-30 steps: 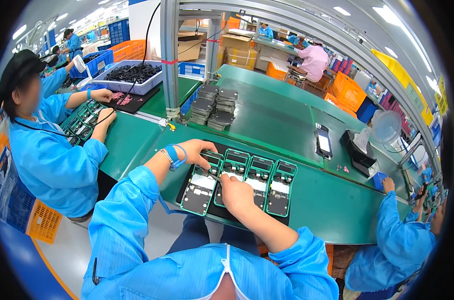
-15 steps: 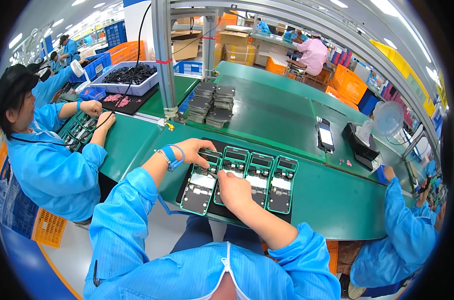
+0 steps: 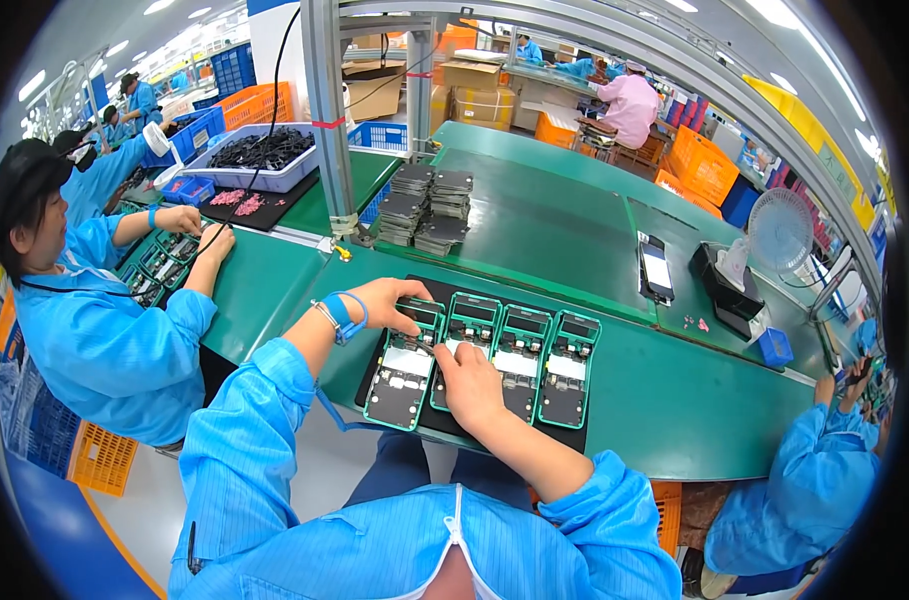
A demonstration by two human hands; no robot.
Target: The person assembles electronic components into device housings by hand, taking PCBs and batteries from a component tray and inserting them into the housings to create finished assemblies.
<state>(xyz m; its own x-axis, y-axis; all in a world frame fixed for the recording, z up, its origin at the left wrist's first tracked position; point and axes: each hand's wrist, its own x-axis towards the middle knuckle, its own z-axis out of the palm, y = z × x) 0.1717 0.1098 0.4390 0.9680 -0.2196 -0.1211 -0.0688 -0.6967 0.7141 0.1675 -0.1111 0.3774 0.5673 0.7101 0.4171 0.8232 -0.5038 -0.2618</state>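
Several opened phone units in green frames stand side by side on a black mat (image 3: 571, 436). Each shows a white label, small circuit parts and a dark lower panel. My left hand (image 3: 386, 303) grips the upper end of the leftmost phone unit (image 3: 394, 392), thumb and fingers bent around its top. Over the second phone unit (image 3: 472, 312) lies my right hand (image 3: 471, 388), which hides much of it. Its fingertips are pinched at the right side of the leftmost unit; what they hold, if anything, is too small to make out. The rightmost phone unit (image 3: 568, 370) lies untouched.
Stacks of dark flat panels (image 3: 429, 210) stand beyond my left hand, beside a metal post (image 3: 324, 120). Farther right are a phone (image 3: 655, 268), a black tissue box (image 3: 724, 280), a small fan (image 3: 780, 230) and a blue bin (image 3: 774, 346). Co-workers sit on both sides.
My right hand's fingers have shifted slightly at the leftmost unit, while my left hand keeps its place. On the right, a co-worker's hand has drawn back from the small blue bin.
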